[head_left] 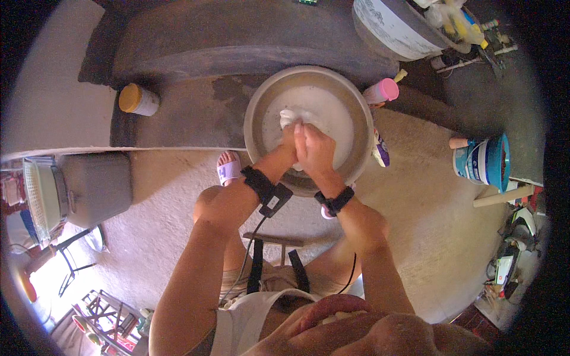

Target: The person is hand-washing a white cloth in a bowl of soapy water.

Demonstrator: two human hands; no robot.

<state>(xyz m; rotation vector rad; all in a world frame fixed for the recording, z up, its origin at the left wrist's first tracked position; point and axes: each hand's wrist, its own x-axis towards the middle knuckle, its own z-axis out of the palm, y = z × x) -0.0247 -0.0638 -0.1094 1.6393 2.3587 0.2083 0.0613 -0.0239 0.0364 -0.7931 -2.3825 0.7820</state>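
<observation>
Both my hands are pressed together over a wide round metal basin that holds cloudy whitish water. A piece of white cloth is bunched between them, its end poking out past my fingers on the far side. My left hand is closed on the cloth, partly hidden behind the right. My right hand lies against it with fingers folded over, closed on the same cloth. Each wrist wears a black strap, and the left one carries a small box with a cable.
A yellow-lidded tub stands left on a dark ledge. Beside the basin's right are a pink-lidded container and a purple-and-white packet. A blue bucket stands far right, a large tub at the back, a grey bin at left.
</observation>
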